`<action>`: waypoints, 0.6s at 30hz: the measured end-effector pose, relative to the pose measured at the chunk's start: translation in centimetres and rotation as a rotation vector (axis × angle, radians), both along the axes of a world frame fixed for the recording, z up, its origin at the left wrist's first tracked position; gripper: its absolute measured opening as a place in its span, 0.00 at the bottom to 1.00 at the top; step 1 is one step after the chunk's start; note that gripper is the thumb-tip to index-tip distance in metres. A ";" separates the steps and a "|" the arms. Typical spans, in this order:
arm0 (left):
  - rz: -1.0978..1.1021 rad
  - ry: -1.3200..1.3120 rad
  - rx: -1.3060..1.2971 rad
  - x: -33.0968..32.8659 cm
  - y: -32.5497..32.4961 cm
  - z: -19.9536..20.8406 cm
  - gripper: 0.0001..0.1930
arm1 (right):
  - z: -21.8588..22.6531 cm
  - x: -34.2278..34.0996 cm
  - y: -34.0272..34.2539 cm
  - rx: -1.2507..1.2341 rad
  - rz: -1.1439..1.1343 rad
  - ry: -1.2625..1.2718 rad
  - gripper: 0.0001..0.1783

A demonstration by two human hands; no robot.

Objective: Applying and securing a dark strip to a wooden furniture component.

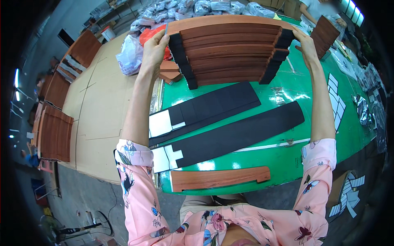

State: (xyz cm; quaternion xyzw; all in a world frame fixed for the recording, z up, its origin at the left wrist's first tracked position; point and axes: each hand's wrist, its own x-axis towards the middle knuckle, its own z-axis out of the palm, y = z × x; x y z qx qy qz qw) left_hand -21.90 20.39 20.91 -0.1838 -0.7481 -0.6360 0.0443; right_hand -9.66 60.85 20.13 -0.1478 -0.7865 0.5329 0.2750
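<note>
Both my hands grip a stack of reddish-brown wood-look panels (pixel 230 53) at the far side of the green table. My left hand (pixel 155 48) is closed round its left end, and my right hand (pixel 305 43) round its right end. Black pieces (pixel 180 57) cover the layered ends of the stack. Nearer me lie two groups of long black strips, a far one (pixel 213 104) and a near one (pixel 242 135), with white backing paper (pixel 164 158) at their left ends. A single notched brown panel (pixel 219 178) lies along the table's front edge.
The green table (pixel 303 156) adjoins a cardboard-covered surface (pixel 96 123) with brown panel stacks (pixel 55 133) along its left edge. Plastic-wrapped bundles (pixel 201 8) are heaped at the back. A co-worker (pixel 318 12) stands far right by another panel stack (pixel 325 35). White label-like pieces (pixel 335 102) lie at right.
</note>
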 end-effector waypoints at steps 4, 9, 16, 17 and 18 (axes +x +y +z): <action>0.079 0.161 -0.100 -1.8 -0.7 -2.9 0.28 | -1.1 0.5 -1.0 -0.021 -0.069 0.062 0.34; -0.028 0.154 -0.120 4.4 -7.1 -4.2 0.28 | -4.6 7.4 0.0 0.076 -0.060 0.153 0.27; -0.052 -0.004 -0.577 22.0 -20.9 -12.2 0.18 | -13.7 27.5 -9.6 0.288 -0.030 -0.347 0.15; -0.049 -0.151 -0.604 24.7 -21.4 -13.1 0.16 | -14.7 29.9 -11.0 0.312 0.021 -0.385 0.15; -0.041 -0.252 -0.572 27.3 -21.7 -13.7 0.16 | -15.8 31.5 -12.5 0.333 0.078 -0.419 0.16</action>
